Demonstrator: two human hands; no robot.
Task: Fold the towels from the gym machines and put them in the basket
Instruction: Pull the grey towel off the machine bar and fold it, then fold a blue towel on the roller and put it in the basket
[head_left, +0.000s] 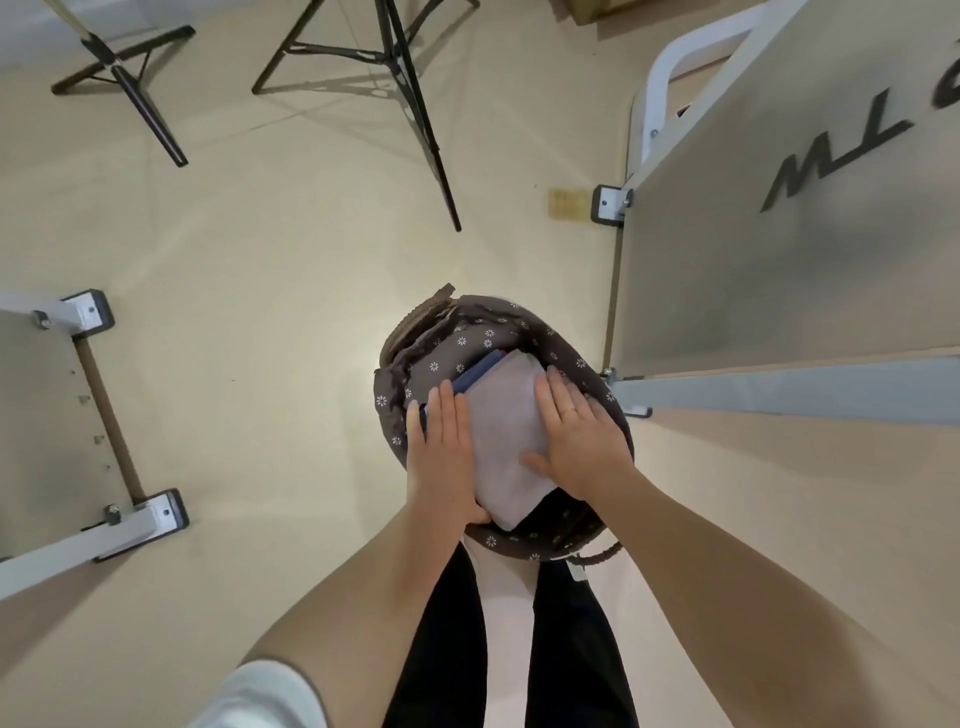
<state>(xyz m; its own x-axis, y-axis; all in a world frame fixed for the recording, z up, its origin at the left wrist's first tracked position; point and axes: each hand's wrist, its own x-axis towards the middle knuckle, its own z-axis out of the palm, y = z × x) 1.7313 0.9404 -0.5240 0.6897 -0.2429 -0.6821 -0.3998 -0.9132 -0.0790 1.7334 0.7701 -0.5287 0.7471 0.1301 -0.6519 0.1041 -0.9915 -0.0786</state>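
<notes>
folded towel (506, 431) is showing as soft matt grey cloth. basket (467, 332) lining is showing as brown flower-printed fabric, its handle as ribbed woven stuff. tripod legs (415, 104) are looking like matt black metal. floor (260, 260) is appearing smooth, faintly sheened.

White short sleeve (260, 696), black trousers (441, 649), finger ring (570, 411).

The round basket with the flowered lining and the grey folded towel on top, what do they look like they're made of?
Round basket: likely woven wicker, judging by its ribbed brown rim, lined with matte brown cloth printed with white flowers. Grey folded towel: soft matte fabric, probably cotton or microfibre.
</notes>
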